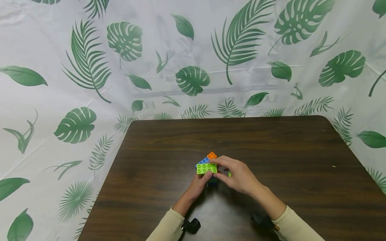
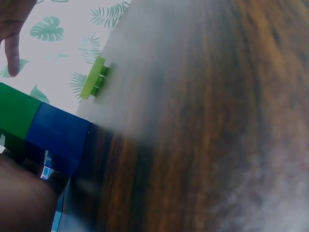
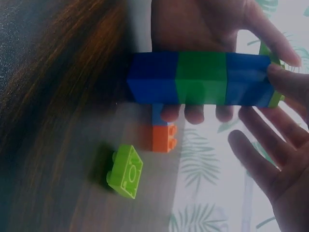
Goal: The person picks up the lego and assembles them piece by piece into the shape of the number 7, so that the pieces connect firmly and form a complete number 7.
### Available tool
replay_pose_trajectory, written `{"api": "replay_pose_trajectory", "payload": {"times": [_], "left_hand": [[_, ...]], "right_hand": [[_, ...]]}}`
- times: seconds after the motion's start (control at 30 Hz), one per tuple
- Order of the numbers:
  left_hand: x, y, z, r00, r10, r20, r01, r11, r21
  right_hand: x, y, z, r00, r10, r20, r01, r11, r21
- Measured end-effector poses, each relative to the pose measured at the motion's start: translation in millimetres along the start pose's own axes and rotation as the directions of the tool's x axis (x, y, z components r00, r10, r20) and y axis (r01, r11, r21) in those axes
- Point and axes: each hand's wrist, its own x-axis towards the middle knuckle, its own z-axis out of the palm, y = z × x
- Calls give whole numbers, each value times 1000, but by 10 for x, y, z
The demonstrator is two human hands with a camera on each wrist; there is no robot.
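Note:
My left hand (image 1: 196, 186) grips an upright stack of toy building bricks (image 3: 202, 79), its fingers curled round the far side. The stack runs blue, green, blue from the table up. A lime-green brick (image 1: 206, 168) tops it, studs up. My right hand (image 1: 242, 175) pinches this top brick at its right end, with the thumb also near the upper blue brick; its other fingers are spread apart. In the left wrist view, the lower blue brick (image 2: 58, 135) and green brick (image 2: 17, 111) show, with part of the left hand in front.
Behind the stack lie a blue brick (image 1: 203, 161) and an orange brick (image 1: 212, 155), end to end. A loose lime-green brick (image 3: 124, 171) lies on its side, right of the stack. The dark wooden table (image 1: 150, 144) meets a leaf-print sheet (image 1: 163, 80) at its far edge.

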Motion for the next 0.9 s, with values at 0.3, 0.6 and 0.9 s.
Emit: {"api": "replay_pose_trajectory", "payload": {"times": [0.3, 0.6, 0.9], "left_hand": [[-5, 170, 35, 1000, 21, 19, -21, 1000, -3], [-56, 333, 36, 994, -101, -32, 104, 991, 85], [-53, 295, 34, 990, -131, -52, 137, 979, 149]], "right_hand": [[-46, 73, -72, 994, 77, 75, -76, 997, -6], [-211, 362, -123, 933, 308, 185, -267, 939, -215], [-325, 495, 22, 879, 408, 246, -302, 877, -374]]}}
